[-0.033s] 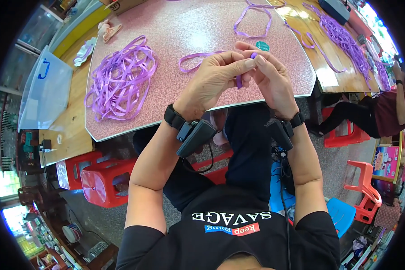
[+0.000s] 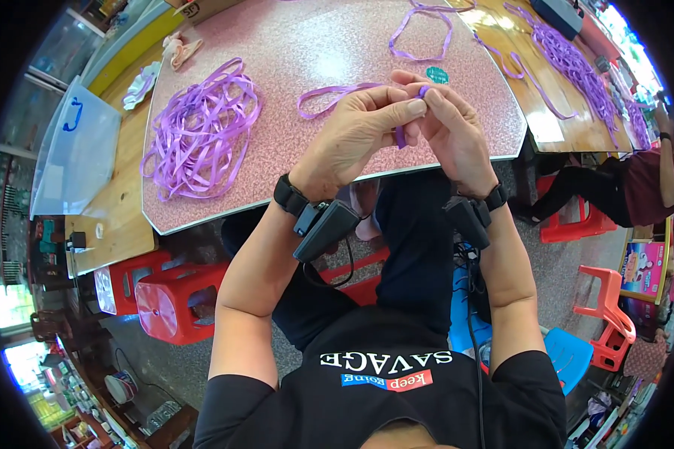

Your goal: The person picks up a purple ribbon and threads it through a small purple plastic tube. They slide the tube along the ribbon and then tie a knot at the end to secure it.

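Note:
Above the near edge of the pink table, my left hand (image 2: pixel 358 129) and my right hand (image 2: pixel 457 135) meet, thumbs and fingertips pinched together. Between them is a purple ribbon (image 2: pixel 401 138). A short end of it hangs below my left fingers, and a small bit shows at the right fingertips. Most of the gripped part is covered by the fingers. A ribbon loop (image 2: pixel 311 106) lies on the table and runs behind my left hand; whether it joins the held piece I cannot tell. To the left is a large tangled pile of purple ribbon (image 2: pixel 202 135).
On the pink table (image 2: pixel 277 172) rest another ribbon loop (image 2: pixel 419 58) and a round green piece (image 2: pixel 437 75). More ribbon (image 2: pixel 569 63) covers the wooden table at right, where a person (image 2: pixel 644 183) sits. A clear plastic bin (image 2: pixel 79 157) and red stools (image 2: pixel 168 303) stand left.

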Available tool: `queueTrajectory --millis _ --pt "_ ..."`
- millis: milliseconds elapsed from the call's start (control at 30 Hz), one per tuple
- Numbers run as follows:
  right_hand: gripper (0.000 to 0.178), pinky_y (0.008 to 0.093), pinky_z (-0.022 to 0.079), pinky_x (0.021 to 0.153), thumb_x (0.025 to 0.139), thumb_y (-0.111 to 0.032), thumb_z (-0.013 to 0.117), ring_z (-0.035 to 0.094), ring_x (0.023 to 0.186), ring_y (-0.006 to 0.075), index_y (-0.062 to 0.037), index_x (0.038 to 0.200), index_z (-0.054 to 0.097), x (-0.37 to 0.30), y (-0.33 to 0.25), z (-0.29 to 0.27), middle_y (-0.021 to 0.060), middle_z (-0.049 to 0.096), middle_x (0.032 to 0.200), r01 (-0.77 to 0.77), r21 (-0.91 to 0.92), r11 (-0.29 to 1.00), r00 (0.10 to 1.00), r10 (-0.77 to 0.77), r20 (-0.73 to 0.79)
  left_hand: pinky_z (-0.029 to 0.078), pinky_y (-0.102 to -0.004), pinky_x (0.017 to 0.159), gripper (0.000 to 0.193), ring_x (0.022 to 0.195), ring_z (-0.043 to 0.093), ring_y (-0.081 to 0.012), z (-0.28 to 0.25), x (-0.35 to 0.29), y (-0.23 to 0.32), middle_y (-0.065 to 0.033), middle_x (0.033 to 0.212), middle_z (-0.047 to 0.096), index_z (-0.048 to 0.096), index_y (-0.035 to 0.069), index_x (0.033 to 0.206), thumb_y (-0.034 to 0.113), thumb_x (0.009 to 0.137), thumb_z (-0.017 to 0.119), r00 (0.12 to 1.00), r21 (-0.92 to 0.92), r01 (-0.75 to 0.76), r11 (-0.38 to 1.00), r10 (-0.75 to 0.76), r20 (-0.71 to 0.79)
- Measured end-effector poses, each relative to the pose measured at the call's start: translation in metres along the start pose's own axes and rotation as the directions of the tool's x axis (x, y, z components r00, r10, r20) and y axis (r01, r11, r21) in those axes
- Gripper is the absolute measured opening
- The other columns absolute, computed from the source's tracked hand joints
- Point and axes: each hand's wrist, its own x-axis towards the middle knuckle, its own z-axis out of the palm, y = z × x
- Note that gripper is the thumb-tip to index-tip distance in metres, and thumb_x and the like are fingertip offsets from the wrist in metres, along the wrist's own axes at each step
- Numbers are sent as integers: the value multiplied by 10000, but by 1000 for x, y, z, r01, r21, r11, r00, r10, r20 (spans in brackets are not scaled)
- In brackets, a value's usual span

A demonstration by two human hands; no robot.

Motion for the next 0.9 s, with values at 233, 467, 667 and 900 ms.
queueTrajectory --millis 233,467,667,900 --pt "362 287 547 806 1045 -258 463 642 977 149 5 1240 617 -12 2 -1 181 586 1327 -96 191 977 994 103 -28 513 -291 834 249 864 638 -148 11 -16 -4 -62 909 667 649 26 1102 241 985 606 994 -284 109 953 -100 48" --pt "319 271 541 765 1028 -189 506 628 930 122 14 1247 616 -22 6 16 170 602 1308 19 -71 997 980 -32 -196 495 -251 734 170 771 588 -103 21 -11 -26 -16 839 621 660 50 1020 210 983 612 996 -233 -51 971 33 -79" --pt "300 276 524 770 1026 -194 514 626 944 155 6 1212 636 -43 13 7 166 603 1299 49 129 990 965 -14 -263 488 -246 693 139 731 577 -98 38 -9 -54 -12 837 619 645 44 1006 178 975 621 981 -279 -161 947 121 -152" --pt "252 504 451 1050 1029 -231 506 644 943 187 -14 1112 604 -29 -5 -14 90 661 1038 124 487 865 935 62 -350 481 -217 699 180 735 603 -96 27 -20 -57 -28 814 645 634 10 1049 149 939 669 955 204 -184 961 224 -196"
